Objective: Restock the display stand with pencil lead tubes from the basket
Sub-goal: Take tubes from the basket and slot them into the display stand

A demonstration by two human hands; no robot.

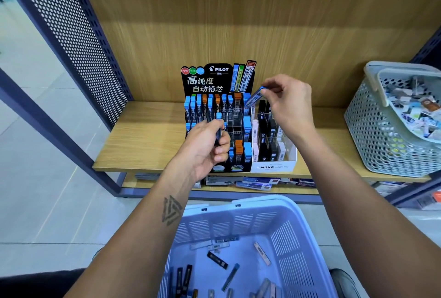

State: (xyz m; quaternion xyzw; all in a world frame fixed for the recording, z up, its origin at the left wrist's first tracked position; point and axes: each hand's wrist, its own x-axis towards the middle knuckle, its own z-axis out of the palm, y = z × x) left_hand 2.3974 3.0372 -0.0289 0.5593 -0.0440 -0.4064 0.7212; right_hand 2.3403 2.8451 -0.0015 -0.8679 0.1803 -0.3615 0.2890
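Head view, right hand [287, 104] pinching blue-capped tube [254, 97], left hand [206, 145] gripping tubes [218, 134]

Grey basket [391, 130] cut off at right (contents blurred, unidentifiable)

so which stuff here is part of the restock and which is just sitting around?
In the job:
- black Pilot display stand
- blue-capped tube pinched in right hand
- dark tubes gripped in left hand
- lavender basket with loose tubes

Lying about:
- white Mono box
- grey basket
- packs on lower shelf
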